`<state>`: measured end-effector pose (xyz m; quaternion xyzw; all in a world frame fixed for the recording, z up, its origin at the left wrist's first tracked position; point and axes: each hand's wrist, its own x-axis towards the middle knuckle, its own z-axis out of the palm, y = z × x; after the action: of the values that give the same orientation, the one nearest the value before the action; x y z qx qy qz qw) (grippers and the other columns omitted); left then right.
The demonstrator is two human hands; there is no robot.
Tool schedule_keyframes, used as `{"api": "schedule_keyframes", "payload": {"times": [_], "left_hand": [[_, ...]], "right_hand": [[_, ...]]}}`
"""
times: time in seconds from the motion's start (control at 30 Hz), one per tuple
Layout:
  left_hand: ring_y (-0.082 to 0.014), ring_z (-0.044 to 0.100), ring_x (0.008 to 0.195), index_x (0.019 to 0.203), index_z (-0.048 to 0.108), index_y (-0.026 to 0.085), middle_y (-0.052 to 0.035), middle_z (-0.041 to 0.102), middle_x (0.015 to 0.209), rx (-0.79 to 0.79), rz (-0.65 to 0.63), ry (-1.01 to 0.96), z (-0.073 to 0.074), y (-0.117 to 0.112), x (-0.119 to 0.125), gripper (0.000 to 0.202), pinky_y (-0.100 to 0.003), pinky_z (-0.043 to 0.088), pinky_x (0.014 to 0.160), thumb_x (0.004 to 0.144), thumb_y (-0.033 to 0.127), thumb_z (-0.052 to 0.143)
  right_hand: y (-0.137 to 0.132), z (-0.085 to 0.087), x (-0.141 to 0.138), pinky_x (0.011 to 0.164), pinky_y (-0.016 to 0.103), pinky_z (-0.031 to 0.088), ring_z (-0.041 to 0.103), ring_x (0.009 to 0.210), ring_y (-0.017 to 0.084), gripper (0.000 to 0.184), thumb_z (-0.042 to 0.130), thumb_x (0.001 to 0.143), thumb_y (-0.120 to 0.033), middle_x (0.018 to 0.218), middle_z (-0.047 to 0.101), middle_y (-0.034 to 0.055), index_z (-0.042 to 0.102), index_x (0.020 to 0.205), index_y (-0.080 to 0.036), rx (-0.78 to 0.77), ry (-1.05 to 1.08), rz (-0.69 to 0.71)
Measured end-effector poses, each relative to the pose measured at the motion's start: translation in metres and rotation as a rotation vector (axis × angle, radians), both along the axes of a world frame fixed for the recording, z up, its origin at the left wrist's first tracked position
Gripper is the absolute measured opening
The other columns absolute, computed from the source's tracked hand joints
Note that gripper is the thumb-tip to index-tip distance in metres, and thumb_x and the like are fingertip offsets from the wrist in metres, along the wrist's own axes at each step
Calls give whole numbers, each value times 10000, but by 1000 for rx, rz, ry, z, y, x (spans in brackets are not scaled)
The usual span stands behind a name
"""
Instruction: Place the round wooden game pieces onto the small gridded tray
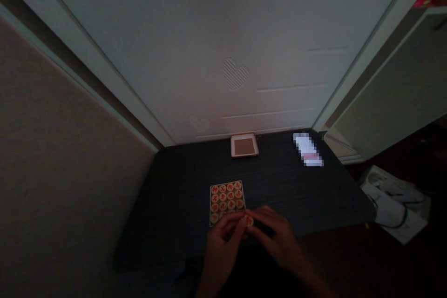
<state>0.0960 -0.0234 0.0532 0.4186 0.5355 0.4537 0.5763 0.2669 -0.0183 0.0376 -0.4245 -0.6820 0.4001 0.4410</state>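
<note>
Between the fingertips of both hands is a round wooden Chinese chess piece (pixel 248 221) with a red character on it. My left hand (pixel 225 240) pinches it from the left, the thumb against its edge. From the right, my right hand (pixel 274 230) closes thumb and fingers on the same piece. Just beyond the hands lies a square tray (pixel 210 202) filled with rows of similar pieces marked in red. My left fingers hide part of its nearest row.
A small open box (pixel 244 146) stands at the back of the dark table (pixel 181 172), against a white panel (pixel 157 46) with heart reliefs. A pixelated, bright flat object (pixel 308 150) lies at the back right. On the floor at right is a white bag (pixel 398 205).
</note>
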Motion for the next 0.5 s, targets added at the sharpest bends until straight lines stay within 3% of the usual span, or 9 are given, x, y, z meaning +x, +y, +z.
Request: {"api": "schedule_keyframes", "payload": {"times": [0.2, 0.37, 0.5], "left_hand": [[-244, 791, 899, 990, 748, 192, -79, 824, 953, 18, -38, 32, -2, -1, -3, 243, -334, 644, 815, 865, 400, 732], [-247, 768, 1014, 1059, 759, 227, -73, 806, 1092, 80, -96, 199, -2, 0, -11, 247, -371, 602, 946, 889, 392, 688], [-252, 773, 986, 1035, 762, 236, -55, 818, 1040, 69, -35, 306, -6, 4, -33, 260, -383, 606, 934, 890, 427, 664]], "right_hand": [[1, 10, -1, 958, 362, 528, 693, 1057, 225, 310, 668, 960, -346, 1149, 768, 34, 711, 1267, -337, -218, 85, 40], [3, 0, -5, 910, 347, 541, 710, 986, 229, 248, 701, 920, -388, 1088, 789, 38, 781, 1137, -299, -303, 112, -55], [6, -11, -5, 849, 342, 546, 716, 920, 240, 257, 731, 883, -431, 1007, 792, 50, 791, 1062, -256, -371, 112, -189]]}}
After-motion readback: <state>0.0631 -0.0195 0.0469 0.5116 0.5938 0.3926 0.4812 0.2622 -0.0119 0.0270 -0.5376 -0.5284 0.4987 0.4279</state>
